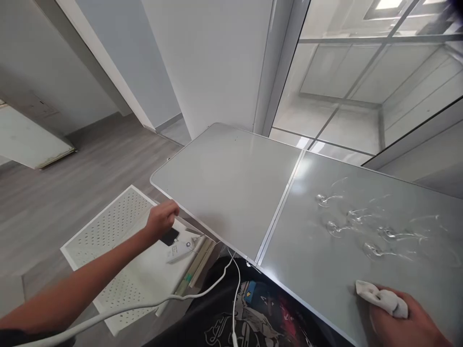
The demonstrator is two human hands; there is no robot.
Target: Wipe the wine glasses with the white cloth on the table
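Observation:
My left hand is curled into a fist by the near left edge of the grey folding table; nothing shows in its fingers. Below it, a dark phone and a white box-like device rest on a white perforated surface. My right hand grips a bunched white cloth against the tabletop at the near right. Beyond the cloth are several clear stemmed glasses, grouped on the right half of the table; their outlines are faint.
The white perforated piece of furniture is lower than the table, at its left. A white cable runs across my front. A wall and a glass pane border the table's far side. Wooden flooring extends to the left.

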